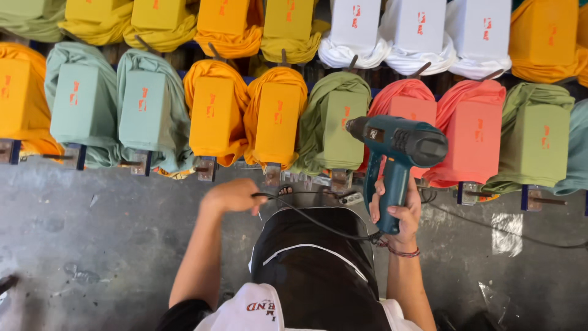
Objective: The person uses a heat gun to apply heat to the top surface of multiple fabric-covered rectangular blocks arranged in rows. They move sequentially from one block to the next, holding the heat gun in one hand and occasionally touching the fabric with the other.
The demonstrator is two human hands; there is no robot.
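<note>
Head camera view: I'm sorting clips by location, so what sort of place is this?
Probably a garment printing or finishing workshop. Rows of coloured fabric garments stretched over flat boards on metal stands fill the view, above a stained grey concrete floor. The right hand holds a teal corded heat gun; the left hand holds its black cable.

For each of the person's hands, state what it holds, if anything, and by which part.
The right hand grips the teal heat gun by its handle. The left hand holds the gun's black cord near one end.
</note>
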